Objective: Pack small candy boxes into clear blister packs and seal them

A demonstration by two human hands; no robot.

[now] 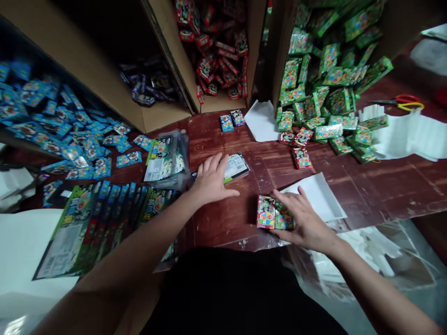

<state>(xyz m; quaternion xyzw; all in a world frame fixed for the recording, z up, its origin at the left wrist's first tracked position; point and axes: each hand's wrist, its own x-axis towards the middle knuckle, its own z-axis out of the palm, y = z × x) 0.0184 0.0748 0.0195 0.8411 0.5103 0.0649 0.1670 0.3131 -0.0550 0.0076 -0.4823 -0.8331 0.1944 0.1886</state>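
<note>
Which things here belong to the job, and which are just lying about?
Seemingly in use:
red box and green box, at the right hand
packet near the left hand
blue boxes at left

Probably just lying about:
scissors
white paper near the scissors

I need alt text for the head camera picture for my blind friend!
A person's right hand holds a green box beside a red box on a table; the left hand is over a printed packet. Cardboard cartons behind hold many more boxes.

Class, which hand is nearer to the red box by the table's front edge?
Right. The right hand touches the green box beside the red box; the left hand is farther away, ahead and left.
</note>
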